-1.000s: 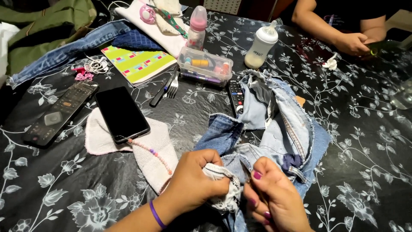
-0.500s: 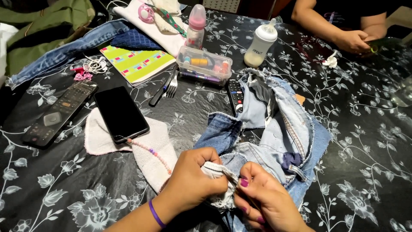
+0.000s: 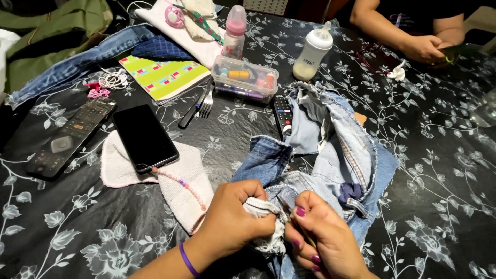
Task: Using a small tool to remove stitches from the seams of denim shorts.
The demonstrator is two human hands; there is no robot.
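Denim garment (image 3: 330, 160) heaped on table (image 3: 439, 170), near edge, frayed hem bunched toward person for close work. Left hand (image 3: 232, 219) grip clamped on white lace trim (image 3: 266, 225), keeping it taut. Right hand (image 3: 323, 243) pinches thin tool at seam, kind unclear. Phone (image 3: 144, 137) on pink cloth (image 3: 181, 178), remote (image 3: 70, 137), sewing box (image 3: 245, 78) lie beyond.

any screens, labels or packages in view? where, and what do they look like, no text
Phone: left of centre, on a pink cloth, flat black rectangle, screen dark.
Long remote: far left, black, with buttons.
Second remote: centre, black, partly under denim.
Plastic box: top centre, clear, holds small coloured items.
Bottle: right of the box, white with dark print.
Notebook: top left, green patterned cover.
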